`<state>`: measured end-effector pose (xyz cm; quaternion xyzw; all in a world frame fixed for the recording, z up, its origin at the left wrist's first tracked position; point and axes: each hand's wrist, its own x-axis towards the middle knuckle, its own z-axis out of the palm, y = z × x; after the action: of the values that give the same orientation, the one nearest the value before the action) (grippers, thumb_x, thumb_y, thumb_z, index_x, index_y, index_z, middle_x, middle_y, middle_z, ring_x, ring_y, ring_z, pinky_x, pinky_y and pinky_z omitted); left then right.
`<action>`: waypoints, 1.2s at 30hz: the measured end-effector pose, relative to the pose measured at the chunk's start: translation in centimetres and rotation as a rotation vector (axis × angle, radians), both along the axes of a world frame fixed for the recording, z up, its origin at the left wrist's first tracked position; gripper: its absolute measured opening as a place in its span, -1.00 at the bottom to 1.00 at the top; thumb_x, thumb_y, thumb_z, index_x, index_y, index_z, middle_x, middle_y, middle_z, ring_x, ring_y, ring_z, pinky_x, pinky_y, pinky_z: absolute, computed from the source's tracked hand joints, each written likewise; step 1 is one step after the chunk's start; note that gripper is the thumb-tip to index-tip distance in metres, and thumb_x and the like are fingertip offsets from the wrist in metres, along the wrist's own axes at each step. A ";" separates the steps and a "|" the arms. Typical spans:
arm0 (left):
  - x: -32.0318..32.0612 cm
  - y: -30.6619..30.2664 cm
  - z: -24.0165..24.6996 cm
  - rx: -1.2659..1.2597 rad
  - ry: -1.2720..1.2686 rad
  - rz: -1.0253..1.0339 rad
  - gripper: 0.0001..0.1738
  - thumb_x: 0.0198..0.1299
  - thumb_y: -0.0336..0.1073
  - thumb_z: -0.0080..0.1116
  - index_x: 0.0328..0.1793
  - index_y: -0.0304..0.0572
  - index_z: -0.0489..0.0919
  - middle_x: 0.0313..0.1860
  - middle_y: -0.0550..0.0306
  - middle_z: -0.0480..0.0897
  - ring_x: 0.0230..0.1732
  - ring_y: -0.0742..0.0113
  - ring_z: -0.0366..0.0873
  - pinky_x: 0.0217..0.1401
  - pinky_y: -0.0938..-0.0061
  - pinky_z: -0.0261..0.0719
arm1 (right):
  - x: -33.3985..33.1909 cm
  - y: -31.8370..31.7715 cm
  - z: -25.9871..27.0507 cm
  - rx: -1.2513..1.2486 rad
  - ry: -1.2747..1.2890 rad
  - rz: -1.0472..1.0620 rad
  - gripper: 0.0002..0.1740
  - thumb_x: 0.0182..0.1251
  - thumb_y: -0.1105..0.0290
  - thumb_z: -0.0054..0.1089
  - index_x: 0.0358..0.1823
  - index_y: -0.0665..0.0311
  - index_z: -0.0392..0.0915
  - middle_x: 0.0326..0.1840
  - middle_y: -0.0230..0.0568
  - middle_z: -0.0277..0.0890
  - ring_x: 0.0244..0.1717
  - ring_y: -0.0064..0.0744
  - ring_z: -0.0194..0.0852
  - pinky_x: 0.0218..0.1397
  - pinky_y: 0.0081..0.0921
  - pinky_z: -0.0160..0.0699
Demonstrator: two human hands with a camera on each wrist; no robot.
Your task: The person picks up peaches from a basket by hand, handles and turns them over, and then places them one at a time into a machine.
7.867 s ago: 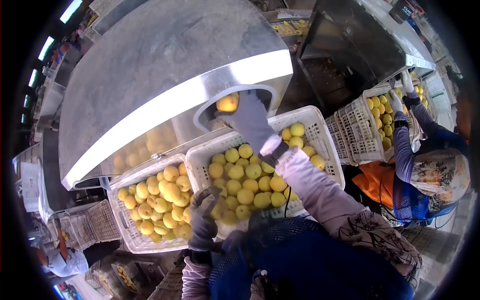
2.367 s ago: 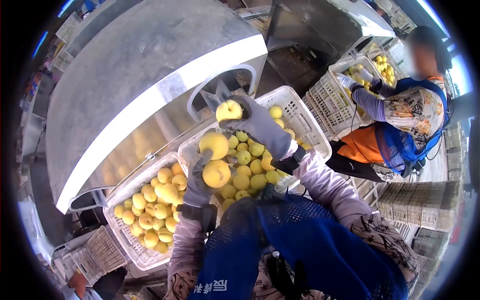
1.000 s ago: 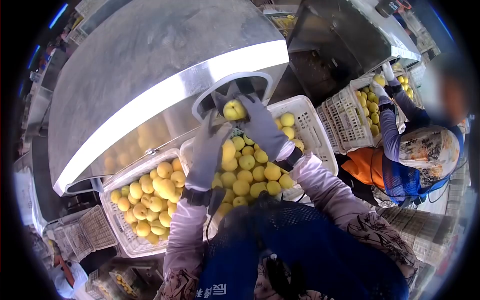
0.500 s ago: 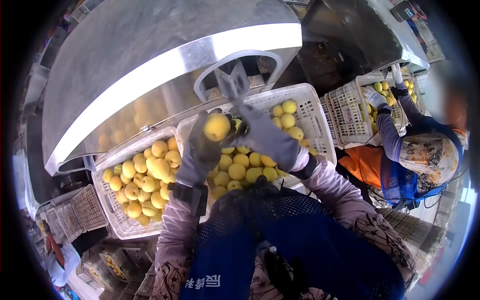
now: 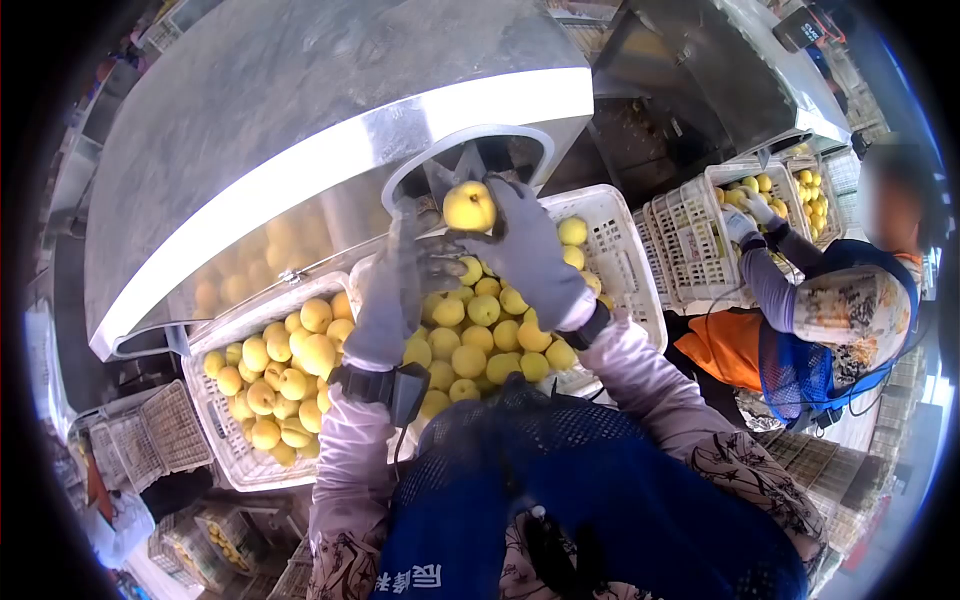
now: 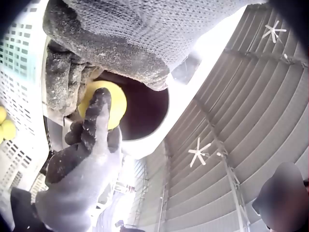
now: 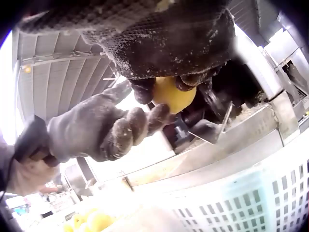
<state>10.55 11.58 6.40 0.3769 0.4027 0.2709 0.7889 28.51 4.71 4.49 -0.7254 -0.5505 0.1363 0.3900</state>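
Note:
My gloved right hand (image 5: 535,255) grips a yellow peach (image 5: 468,207) in front of the arched opening (image 5: 480,131) of a metal machine. In the left wrist view, its dark-coated index finger lies along the fruit (image 6: 117,104). My gloved left hand (image 5: 388,290) is close on the left, holding nothing visible. Seen from the right wrist, the left hand (image 7: 96,128) has loosely bent fingers, their tips right beside the peach (image 7: 175,96). Below both hands stands a white crate (image 5: 640,270) of yellow peaches. A pointed metal piece (image 5: 466,165) shows inside the opening.
A second white crate (image 5: 215,440) of peaches stands at left. The large steel hood (image 5: 300,90) fills the upper left, its bright edge above my hands. At right, another person (image 5: 840,310) handles fruit at a crate (image 5: 725,240). Stacked crates (image 5: 165,425) stand at lower left.
Half a second ago a peach was at my left hand's fingers, lower down. Now a peach is in my right hand, up by the opening, and the left hand holds nothing visible.

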 end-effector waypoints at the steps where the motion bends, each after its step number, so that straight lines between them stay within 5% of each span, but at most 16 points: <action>1: -0.6 -0.3 -0.5 0.003 0.000 -0.003 -0.17 0.53 0.38 0.00 0.36 -0.37 0.55 -0.02 -0.11 0.76 -0.13 0.12 0.79 -0.01 0.29 0.76 | 0.2 0.8 -1.3 0.003 0.000 -0.003 -0.14 0.18 0.00 0.62 0.39 0.30 0.43 0.18 0.23 0.54 0.14 0.27 0.61 0.18 0.00 0.63; 8: -4.3 -5.0 -6.7 -0.161 0.263 -0.084 -0.35 0.48 0.09 0.25 0.45 -0.27 0.52 0.08 -0.03 0.72 -0.22 0.28 0.70 -0.16 0.46 0.67 | 1.2 7.7 -2.0 0.013 -0.145 -0.059 -0.29 0.21 0.07 0.58 0.20 0.44 0.53 0.11 0.24 0.60 0.09 0.25 0.62 0.16 0.01 0.64; 11: -3.1 -6.0 -9.7 0.314 0.584 -0.279 -0.23 0.41 0.03 0.35 0.57 -0.31 0.43 0.21 -0.13 0.67 -0.11 0.18 0.72 -0.05 0.44 0.70 | 2.4 3.0 3.3 0.126 0.580 0.185 -0.33 0.34 0.12 0.50 0.28 0.45 0.50 0.14 0.11 0.64 0.18 0.05 0.66 0.26 -0.13 0.62; 12: -1.5 -6.2 -7.8 0.308 0.555 -0.312 -0.04 0.28 0.02 0.46 0.65 -0.36 0.31 0.40 -0.27 0.57 0.24 0.00 0.66 0.31 0.29 0.63 | 3.7 0.7 1.6 -0.047 0.530 0.017 -0.37 0.41 0.15 0.44 0.32 0.44 0.50 0.16 0.06 0.67 0.18 -0.10 0.67 0.28 -0.23 0.61; 13: -0.6 -6.2 -9.9 0.283 0.546 -0.338 -0.04 0.28 0.02 0.46 0.65 -0.36 0.31 0.40 -0.27 0.57 0.24 0.00 0.66 0.31 0.29 0.63 | 4.5 -2.2 2.1 -0.105 0.604 0.032 -0.32 0.41 0.15 0.43 0.39 0.43 0.47 0.19 0.07 0.68 0.20 -0.12 0.67 0.29 -0.28 0.62; 15: 1.0 -6.5 -15.3 0.563 0.535 -0.548 0.05 0.15 0.01 0.54 0.69 -0.23 0.29 0.55 -0.35 0.43 0.55 -0.13 0.43 0.58 0.19 0.41 | 6.8 -6.9 2.6 -0.596 0.538 -0.061 -0.23 0.40 0.18 0.42 0.50 0.43 0.37 0.22 0.08 0.68 0.26 -0.10 0.67 0.31 -0.28 0.62; 18: 5.9 -7.7 -17.3 0.662 0.566 -0.804 0.06 0.06 0.04 0.56 0.68 -0.06 0.35 0.64 -0.36 0.32 0.65 -0.17 0.29 0.66 0.14 0.30 | 9.8 -13.3 -3.8 -0.537 0.332 -0.064 -0.12 0.33 0.16 0.46 0.56 0.43 0.29 0.22 0.12 0.68 0.28 0.00 0.66 0.30 -0.27 0.62; 20: 8.9 -7.7 -19.7 0.865 0.645 -0.997 0.04 0.03 0.06 0.56 0.66 -0.01 0.39 0.64 -0.34 0.33 0.64 -0.18 0.30 0.65 0.10 0.30 | 11.1 -16.2 -9.1 -0.972 0.162 -0.004 0.05 0.12 0.15 0.70 0.59 0.33 0.32 0.11 0.21 0.65 0.04 0.10 0.70 0.12 -0.22 0.68; 21: 9.8 -8.3 -20.5 1.073 0.731 -1.174 0.02 0.00 0.08 0.56 0.63 0.05 0.43 0.64 -0.31 0.33 0.63 -0.19 0.31 0.65 0.06 0.30 | 11.3 -18.7 -14.0 -0.665 -0.044 0.172 0.03 0.05 0.12 0.70 0.52 0.35 0.38 0.10 0.21 0.61 0.04 0.25 0.69 0.12 -0.12 0.68; 22: 10.7 -8.4 -17.9 1.161 0.742 -1.250 -0.06 -0.03 -0.06 0.59 0.56 0.11 0.49 0.52 -0.24 0.45 0.46 -0.17 0.48 0.56 0.15 0.42 | 10.3 -17.9 -12.9 -0.780 -0.080 0.301 0.02 0.05 0.11 0.69 0.51 0.34 0.38 0.11 0.18 0.60 0.04 0.27 0.68 0.10 -0.11 0.68; 26: 9.8 -12.0 -20.4 1.116 0.586 -1.227 -0.16 -0.03 -0.07 0.59 0.47 0.19 0.56 0.38 -0.21 0.55 0.38 -0.16 0.54 0.47 0.09 0.49 | 9.5 -14.6 -15.4 -1.108 -0.104 0.449 -0.17 0.08 0.00 0.59 0.33 0.31 0.57 0.33 0.24 0.57 0.26 0.15 0.65 0.32 -0.11 0.61; 28: 9.1 -12.5 -22.5 1.040 0.564 -0.995 -0.22 -0.04 -0.11 0.60 0.39 0.04 0.60 0.26 -0.18 0.62 0.27 -0.18 0.60 0.31 0.04 0.58 | 11.2 -13.1 -16.6 -1.136 -0.050 0.491 -0.23 0.08 0.00 0.58 0.28 0.29 0.62 0.27 0.22 0.62 0.24 0.13 0.67 0.31 -0.12 0.62; 31: 10.1 -10.8 -22.7 0.916 0.521 -1.118 -0.32 -0.01 -0.17 0.57 0.29 -0.10 0.62 0.19 -0.12 0.66 0.19 -0.13 0.64 0.19 0.10 0.63 | 12.2 -13.4 -16.3 -1.145 -0.012 0.514 -0.31 0.06 -0.02 0.58 0.18 0.22 0.71 0.13 0.15 0.73 0.20 0.06 0.71 0.27 -0.14 0.66; 32: 10.2 -10.0 -21.5 0.925 0.519 -1.114 -0.32 -0.01 -0.17 0.57 0.29 -0.10 0.62 0.19 -0.12 0.66 0.19 -0.13 0.64 0.19 0.10 0.63 | 12.5 -13.6 -15.7 -1.076 0.082 0.454 -0.37 0.12 0.06 0.57 0.19 0.22 0.71 0.20 0.13 0.70 0.23 0.06 0.70 0.27 -0.18 0.67; 34: 9.5 -9.1 -19.5 0.289 0.467 -1.074 -0.24 -0.06 -0.14 0.59 0.32 -0.25 0.65 0.29 -0.17 0.67 0.20 -0.15 0.69 0.28 0.21 0.63 | 13.4 -14.6 -14.8 -1.005 0.170 0.401 -0.42 0.19 0.14 0.56 0.21 0.22 0.71 0.27 0.12 0.67 0.25 0.06 0.69 0.27 -0.22 0.69; 36: 8.2 -9.4 -19.2 0.379 0.449 -1.141 -0.27 -0.06 -0.18 0.56 0.30 -0.27 0.65 0.25 -0.16 0.69 0.20 -0.10 0.69 0.29 0.20 0.63 | 14.5 -17.2 -14.1 -0.330 -0.004 0.566 -0.48 0.33 0.38 0.47 0.34 0.19 0.66 0.37 0.11 0.60 0.26 0.05 0.69 0.35 -0.30 0.67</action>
<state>18.76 2.18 -12.81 0.7123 0.2395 -0.2105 0.6253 42.98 -12.52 -9.63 -0.5971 -0.7018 0.3252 0.2128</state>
